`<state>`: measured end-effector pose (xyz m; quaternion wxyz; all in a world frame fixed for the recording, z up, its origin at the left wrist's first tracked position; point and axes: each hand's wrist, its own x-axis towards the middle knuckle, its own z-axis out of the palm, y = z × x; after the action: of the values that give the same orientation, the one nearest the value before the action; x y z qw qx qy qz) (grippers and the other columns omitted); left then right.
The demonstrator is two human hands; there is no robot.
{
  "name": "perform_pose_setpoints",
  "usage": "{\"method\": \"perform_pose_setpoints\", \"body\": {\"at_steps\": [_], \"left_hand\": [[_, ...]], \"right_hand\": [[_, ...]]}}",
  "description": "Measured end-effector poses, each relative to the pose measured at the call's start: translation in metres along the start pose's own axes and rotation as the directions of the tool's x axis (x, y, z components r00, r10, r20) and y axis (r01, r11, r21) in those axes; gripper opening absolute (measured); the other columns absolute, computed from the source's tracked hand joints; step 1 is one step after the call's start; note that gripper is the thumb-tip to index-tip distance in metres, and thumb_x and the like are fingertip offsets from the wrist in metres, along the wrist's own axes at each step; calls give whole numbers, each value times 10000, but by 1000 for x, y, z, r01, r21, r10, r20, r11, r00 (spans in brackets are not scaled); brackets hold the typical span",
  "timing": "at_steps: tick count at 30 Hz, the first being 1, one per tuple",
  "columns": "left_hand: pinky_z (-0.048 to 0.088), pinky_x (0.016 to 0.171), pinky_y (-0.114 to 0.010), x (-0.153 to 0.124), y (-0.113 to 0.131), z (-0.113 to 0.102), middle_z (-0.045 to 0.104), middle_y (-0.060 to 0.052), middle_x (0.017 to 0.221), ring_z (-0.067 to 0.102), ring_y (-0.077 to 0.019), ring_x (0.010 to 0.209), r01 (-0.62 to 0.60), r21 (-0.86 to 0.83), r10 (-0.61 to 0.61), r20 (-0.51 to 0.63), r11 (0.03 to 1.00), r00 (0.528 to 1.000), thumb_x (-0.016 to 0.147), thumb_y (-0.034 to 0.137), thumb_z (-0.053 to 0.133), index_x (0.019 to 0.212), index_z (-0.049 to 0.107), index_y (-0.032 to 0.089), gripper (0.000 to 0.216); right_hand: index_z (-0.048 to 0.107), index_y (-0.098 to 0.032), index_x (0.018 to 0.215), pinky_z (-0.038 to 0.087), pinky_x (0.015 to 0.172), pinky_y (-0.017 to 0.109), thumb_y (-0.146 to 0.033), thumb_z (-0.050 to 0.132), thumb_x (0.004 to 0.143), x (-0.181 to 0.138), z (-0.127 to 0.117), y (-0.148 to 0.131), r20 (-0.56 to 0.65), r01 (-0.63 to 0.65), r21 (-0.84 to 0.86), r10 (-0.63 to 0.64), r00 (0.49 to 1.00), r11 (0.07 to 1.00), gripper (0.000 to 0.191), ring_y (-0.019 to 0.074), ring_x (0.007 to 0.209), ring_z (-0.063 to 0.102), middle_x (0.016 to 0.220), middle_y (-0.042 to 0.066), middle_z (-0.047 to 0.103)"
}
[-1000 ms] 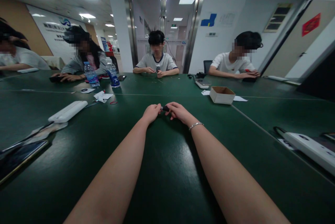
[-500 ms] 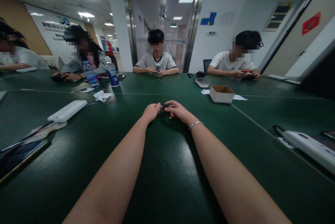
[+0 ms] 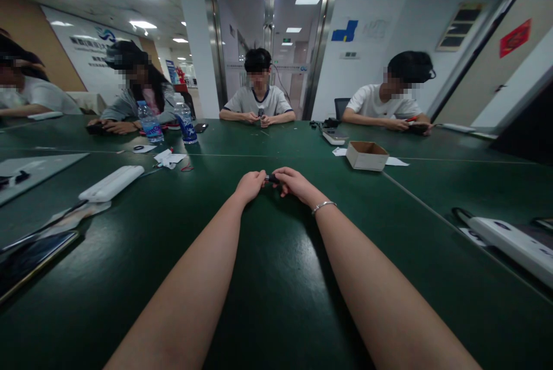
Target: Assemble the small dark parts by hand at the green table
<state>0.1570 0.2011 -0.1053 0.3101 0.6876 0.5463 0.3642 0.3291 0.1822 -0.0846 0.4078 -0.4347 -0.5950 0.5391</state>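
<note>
Both my arms stretch out over the dark green table [image 3: 276, 278]. My left hand [image 3: 249, 184] and my right hand [image 3: 294, 183] meet in the middle, fingers curled. Between them they pinch a small black object [image 3: 272, 178], too small to make out. A thin silver bracelet [image 3: 323, 206] sits on my right wrist. Both hands rest on or just above the tabletop.
A small cardboard box [image 3: 366, 156] stands to the right beyond my hands. White power strips lie at left [image 3: 111, 183] and right [image 3: 514, 243]. Two water bottles [image 3: 186, 122], paper scraps and a phone [image 3: 30, 263] are on the left. Several people sit around the table.
My hands have barely moved. A grey sheet with a small dark item has slid into view at the far left edge of the table.
</note>
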Motion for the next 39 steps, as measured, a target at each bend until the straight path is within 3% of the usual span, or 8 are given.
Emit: {"method": "perform_pose_setpoints", "body": {"at_steps": [3,9,12,19,23,27,32,39], "left_hand": [[392,587,-279,0,-1,0,611,-41,660,528,-162,600,-6,-9,6,-3,1000,1000,862,508,341,658,582,168,464],[385,576,-279,1,-2,1,613,-45,656,519,-158,581,-9,-9,9,-5,1000,1000,864,500,336,645,579,166,467],[384,584,-280,2,-2,1,605,-44,643,520,-160,585,-16,-3,16,-8,1000,1000,860,501,334,630,573,171,467],[390,585,-276,0,-1,1,601,-43,644,527,-163,598,-12,-23,11,-13,1000,1000,859,502,333,666,601,165,472],[391,588,-282,-1,1,0,614,-50,666,530,-164,602,-8,-26,7,-11,1000,1000,860,490,338,665,597,162,462],[387,587,-281,-1,0,0,626,-55,678,536,-162,606,-11,-38,11,-11,999,1000,859,489,346,659,600,160,462],[387,584,-284,2,-3,1,625,-51,674,530,-160,593,0,-37,0,-5,999,1000,860,504,347,662,598,161,468],[385,587,-279,3,-3,1,626,-52,674,535,-160,601,4,-10,-4,-3,1000,1000,858,510,337,665,591,159,475]], "right_hand": [[551,-175,1014,514,429,183,-142,636,839,0,0,0,8,10,-1,-10,1000,1000,198,58,394,452,617,-53,571],[552,-161,957,476,389,163,-207,550,910,2,-3,2,32,12,-20,-11,999,1000,66,51,372,421,634,-18,615],[548,-184,1019,519,437,182,-116,654,814,2,-3,3,54,10,28,-11,998,1000,240,54,394,459,663,-46,613],[566,-164,957,462,388,162,-230,565,914,-1,-2,0,45,6,-6,-5,999,1000,79,56,372,428,617,-21,611],[556,-189,1051,507,431,175,-125,664,818,-2,-2,0,43,23,14,-23,999,1000,265,51,401,460,675,-47,597],[563,-174,1017,484,400,171,-268,534,930,0,-2,2,42,18,-9,-18,999,1000,132,54,382,437,661,-14,617],[558,-184,1072,500,428,168,-131,641,833,0,-2,1,46,22,8,-23,999,1000,258,55,401,466,635,-54,570],[568,-157,998,487,411,164,-145,546,904,0,-3,1,47,2,-4,-1,999,1000,98,49,383,445,641,-30,601]]}}
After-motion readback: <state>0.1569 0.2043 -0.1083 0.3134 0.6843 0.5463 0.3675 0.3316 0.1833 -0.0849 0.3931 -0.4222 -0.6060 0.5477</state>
